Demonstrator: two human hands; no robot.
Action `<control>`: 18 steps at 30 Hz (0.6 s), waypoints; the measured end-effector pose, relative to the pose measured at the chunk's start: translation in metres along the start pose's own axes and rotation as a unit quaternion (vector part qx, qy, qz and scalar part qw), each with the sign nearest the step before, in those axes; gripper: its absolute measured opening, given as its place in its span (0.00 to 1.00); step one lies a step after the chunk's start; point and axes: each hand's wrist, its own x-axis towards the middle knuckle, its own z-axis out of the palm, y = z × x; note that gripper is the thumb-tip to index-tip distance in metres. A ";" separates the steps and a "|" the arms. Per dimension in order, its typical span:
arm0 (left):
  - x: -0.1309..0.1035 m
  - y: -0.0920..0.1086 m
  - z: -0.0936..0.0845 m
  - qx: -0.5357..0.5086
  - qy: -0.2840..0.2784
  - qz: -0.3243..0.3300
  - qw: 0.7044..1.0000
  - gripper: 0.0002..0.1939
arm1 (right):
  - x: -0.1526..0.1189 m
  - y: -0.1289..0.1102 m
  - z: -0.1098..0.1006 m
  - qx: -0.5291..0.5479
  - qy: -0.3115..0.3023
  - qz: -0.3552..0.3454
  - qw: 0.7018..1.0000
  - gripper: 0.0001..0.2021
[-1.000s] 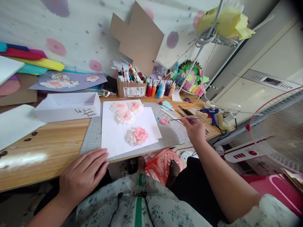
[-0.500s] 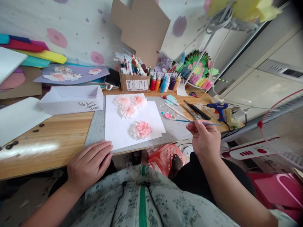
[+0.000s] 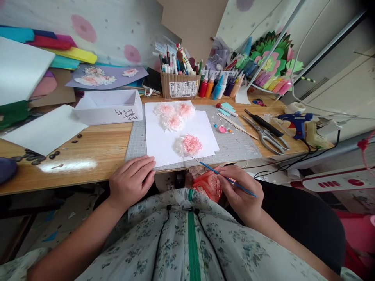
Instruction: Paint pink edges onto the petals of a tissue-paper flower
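My right hand (image 3: 241, 191) pinches a thin blue paintbrush (image 3: 209, 168) past the table's front edge. The brush tip points at the lower edge of a pink-and-white ruffled flower (image 3: 191, 145); I cannot tell whether it touches. That flower lies near the front of a white paper sheet (image 3: 158, 150). Three paler ruffled flowers (image 3: 173, 121) sit close together further back on the sheet. My left hand (image 3: 131, 177) lies flat with its fingertips on the sheet's near left corner, holding nothing. A pink blob of paint (image 3: 222, 129) is on the mat to the right.
Beneath the paper is a grey cutting mat (image 3: 243, 146). Scissors (image 3: 269, 141) and a blue glue gun (image 3: 299, 123) lie on the right. Behind stand a cardboard pen box (image 3: 181, 88) and several paint bottles (image 3: 217, 88). A white box (image 3: 108, 113) and black pebbles (image 3: 33, 156) are on the left.
My right hand has carried the paintbrush from beside the pink paint, left and toward me, so its tip is now at the front flower. The view has shifted; my left hand stays at the paper's corner.
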 end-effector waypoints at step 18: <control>-0.001 0.001 0.000 0.001 0.003 0.003 1.000 0.17 | 0.000 0.001 0.010 -0.060 -0.016 -0.065 0.996 0.14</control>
